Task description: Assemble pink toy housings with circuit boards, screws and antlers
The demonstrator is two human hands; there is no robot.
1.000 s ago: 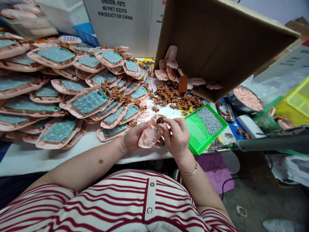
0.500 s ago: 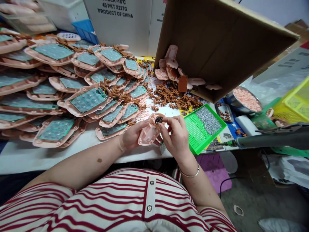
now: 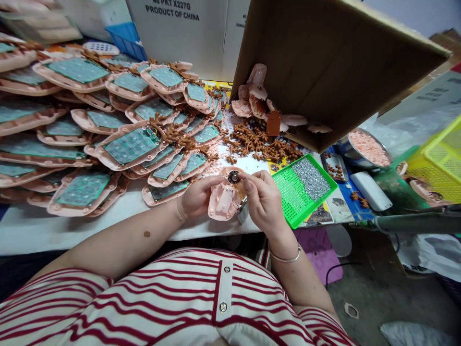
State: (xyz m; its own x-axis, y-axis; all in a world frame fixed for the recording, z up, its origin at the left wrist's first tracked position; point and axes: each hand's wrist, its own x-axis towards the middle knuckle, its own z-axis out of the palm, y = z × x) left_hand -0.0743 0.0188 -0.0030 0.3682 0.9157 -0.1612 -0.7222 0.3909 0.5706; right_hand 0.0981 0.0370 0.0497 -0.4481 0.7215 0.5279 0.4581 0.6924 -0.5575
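My left hand (image 3: 196,196) is closed on the left edge of a pink plastic shell (image 3: 219,202), its hollow inside facing up. A small round black speaker (image 3: 234,177) sits over the upper end of the shell, pinched between the thumb and fingers of my right hand (image 3: 265,202). Thin wires run down from around the speaker into the shell. Under my right hand a greyish flat piece (image 3: 243,215) shows in part; what it is I cannot make out. Whether the speaker touches the shell is unclear.
Stacked pink shells with green circuit boards (image 3: 131,144) fill the left. Brown small parts (image 3: 252,142) lie heaped before an open cardboard box (image 3: 324,72). A green basket (image 3: 288,204) of small metal screws stands right, with a metal bowl (image 3: 370,146) of pink pieces beyond.
The speaker has turned from edge-on to show its round face, and the shell has tilted to show more of its inside. The dark tool at the right has dropped lower in view.
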